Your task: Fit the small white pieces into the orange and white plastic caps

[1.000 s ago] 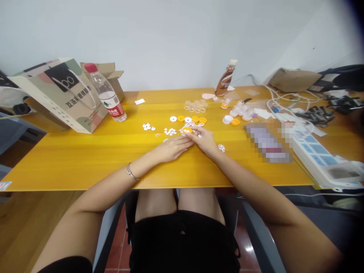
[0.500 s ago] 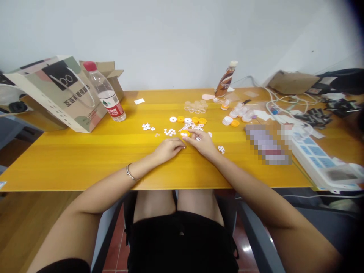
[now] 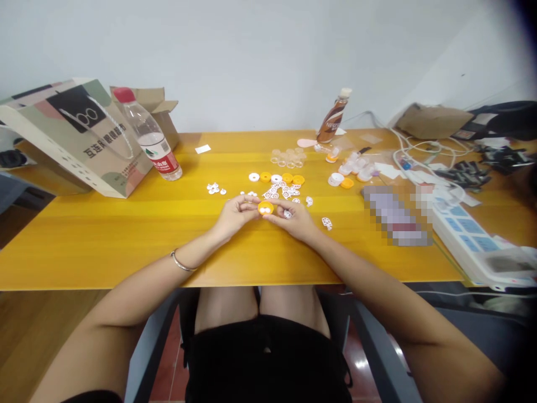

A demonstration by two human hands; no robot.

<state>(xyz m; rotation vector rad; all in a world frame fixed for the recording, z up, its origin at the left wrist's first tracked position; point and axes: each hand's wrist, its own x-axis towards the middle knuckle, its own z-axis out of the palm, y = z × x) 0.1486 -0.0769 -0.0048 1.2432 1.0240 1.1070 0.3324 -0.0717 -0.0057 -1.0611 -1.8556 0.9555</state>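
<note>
Between my two hands is a small round orange cap [image 3: 265,205] with white pieces inside it. My left hand [image 3: 236,217] grips its left edge with the fingertips. On the other edge, my right hand [image 3: 293,219] pinches it between thumb and fingers. Beyond the hands lies a pile of white perforated discs [image 3: 282,191]. A row of orange and white round caps [image 3: 276,179] runs behind that pile. To the left sits a small cluster of white pieces [image 3: 214,188], and more small white discs [image 3: 251,194] are partly hidden behind my left hand.
Clear plastic rings [image 3: 288,158] stand farther back. A water bottle [image 3: 156,145] and a paper bag [image 3: 90,140] are at the left. A coffee bottle [image 3: 333,118], clear containers [image 3: 356,166], cables [image 3: 413,146] and a white power strip [image 3: 465,235] occupy the right side.
My left hand has risen from the table and now holds the orange cap's left edge. The cap has come slightly left and nearer, facing up more, with my right hand still on it.
</note>
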